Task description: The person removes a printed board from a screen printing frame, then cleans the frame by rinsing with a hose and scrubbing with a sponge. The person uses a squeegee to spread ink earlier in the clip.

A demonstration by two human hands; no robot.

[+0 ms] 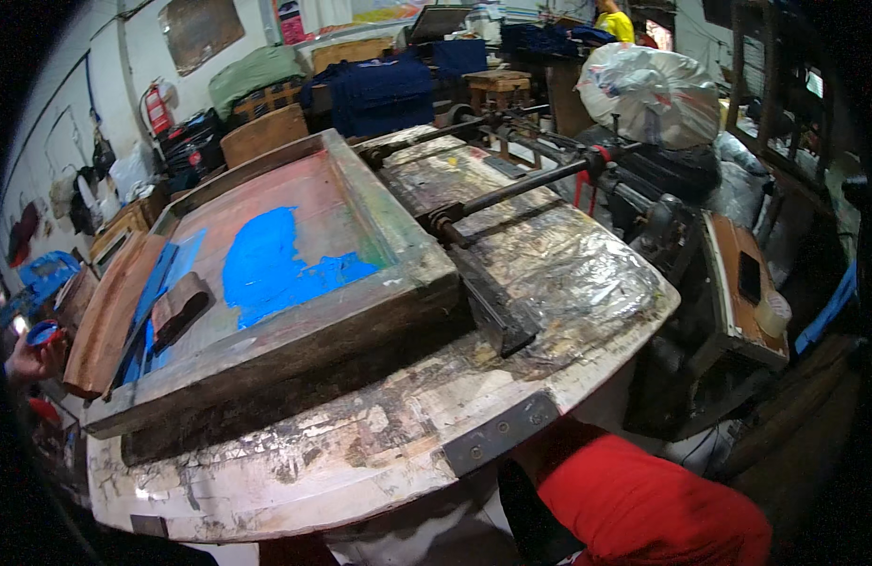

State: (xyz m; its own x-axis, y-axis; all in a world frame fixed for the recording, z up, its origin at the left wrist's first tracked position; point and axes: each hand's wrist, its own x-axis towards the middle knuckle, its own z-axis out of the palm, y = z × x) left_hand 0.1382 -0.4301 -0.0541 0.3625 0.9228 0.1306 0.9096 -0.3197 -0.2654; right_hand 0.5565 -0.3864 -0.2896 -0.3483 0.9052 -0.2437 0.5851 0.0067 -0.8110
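Note:
At the far left edge, my left hand [34, 362] grips a small red-rimmed container [45, 332] with blue inside. Before me lies a wooden-framed printing screen [379, 311], raised above a worn board. Thick blue ink [262, 272] is pooled on its mesh [280, 191]. A long wooden squeegee [114, 315] with blue stains leans along the screen's left side, nearest my left hand. Beside it rests a short brown block [181, 308], partly over the blue-smeared mesh. A red-clothed limb [648, 495] extends below the board's front edge; my right hand is out of view.
Metal rods and a clamp [492, 304] hold the screen over the stained board [584, 283]. To the right, a wooden stand [740, 283] bears a phone [749, 276] and a tape roll [772, 313]. Behind are a stuffed plastic bag [648, 95], dark blue cloth [379, 95] and a person in yellow [615, 25].

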